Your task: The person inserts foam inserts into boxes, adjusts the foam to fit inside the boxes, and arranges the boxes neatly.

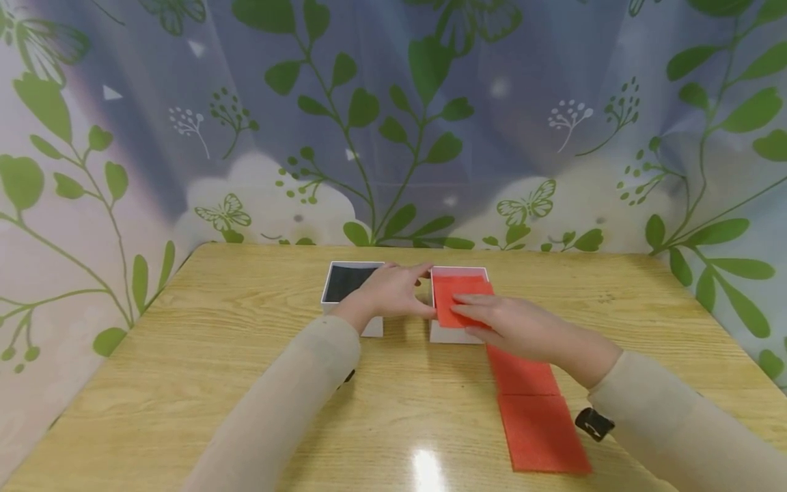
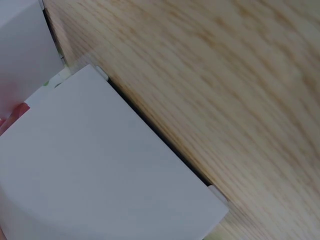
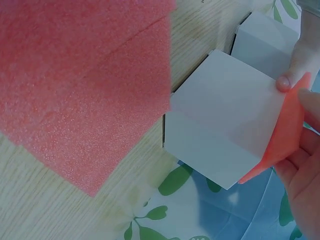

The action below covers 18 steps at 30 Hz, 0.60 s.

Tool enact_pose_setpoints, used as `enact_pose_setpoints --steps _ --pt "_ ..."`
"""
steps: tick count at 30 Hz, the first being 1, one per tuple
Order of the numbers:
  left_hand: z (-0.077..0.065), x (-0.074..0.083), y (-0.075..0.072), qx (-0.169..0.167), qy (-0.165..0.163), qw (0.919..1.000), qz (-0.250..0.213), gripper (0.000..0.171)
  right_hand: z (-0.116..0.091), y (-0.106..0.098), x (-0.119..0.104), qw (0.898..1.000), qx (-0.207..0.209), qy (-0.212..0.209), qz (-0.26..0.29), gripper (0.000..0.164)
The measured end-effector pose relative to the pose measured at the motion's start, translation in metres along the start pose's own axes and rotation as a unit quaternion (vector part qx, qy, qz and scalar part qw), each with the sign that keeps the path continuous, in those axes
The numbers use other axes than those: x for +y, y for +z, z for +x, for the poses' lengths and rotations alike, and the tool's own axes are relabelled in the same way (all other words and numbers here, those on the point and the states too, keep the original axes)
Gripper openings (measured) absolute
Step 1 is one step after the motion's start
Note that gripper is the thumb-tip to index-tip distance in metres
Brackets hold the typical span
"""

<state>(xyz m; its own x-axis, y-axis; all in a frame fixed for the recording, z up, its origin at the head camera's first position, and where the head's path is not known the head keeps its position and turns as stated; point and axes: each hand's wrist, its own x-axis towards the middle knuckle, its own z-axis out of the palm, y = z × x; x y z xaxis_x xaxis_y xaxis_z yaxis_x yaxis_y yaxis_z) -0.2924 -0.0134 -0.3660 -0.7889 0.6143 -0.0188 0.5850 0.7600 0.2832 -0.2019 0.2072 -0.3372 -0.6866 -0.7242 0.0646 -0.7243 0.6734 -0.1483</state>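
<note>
The right hand [image 1: 525, 328] held a sheet [image 1: 444, 307] in its grip, the left hand [image 1: 395, 290] a box [image 1: 451, 335]; the sheet seemed light, soft, best taken by its edges.

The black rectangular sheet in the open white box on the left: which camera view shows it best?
The head view: it looks into the open white box and shows the black rectangular sheet, though the left hand hides part. Both wrist views show white box walls from outside and none of the sheet.
</note>
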Motion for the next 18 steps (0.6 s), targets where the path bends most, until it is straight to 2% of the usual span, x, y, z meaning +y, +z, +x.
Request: enact_pose_setpoints --steps 5,18 --pt "-0.001 0.000 -0.001 -0.005 -0.008 1.0000 -0.001 0.092 0.002 0.001 0.001 1.000 0.001 0.008 0.005 0.047" --pt "-0.001 0.002 -0.001 -0.003 0.000 1.0000 0.003 0.093 0.007 0.011 0.007 0.999 0.029 0.018 0.021 0.045"
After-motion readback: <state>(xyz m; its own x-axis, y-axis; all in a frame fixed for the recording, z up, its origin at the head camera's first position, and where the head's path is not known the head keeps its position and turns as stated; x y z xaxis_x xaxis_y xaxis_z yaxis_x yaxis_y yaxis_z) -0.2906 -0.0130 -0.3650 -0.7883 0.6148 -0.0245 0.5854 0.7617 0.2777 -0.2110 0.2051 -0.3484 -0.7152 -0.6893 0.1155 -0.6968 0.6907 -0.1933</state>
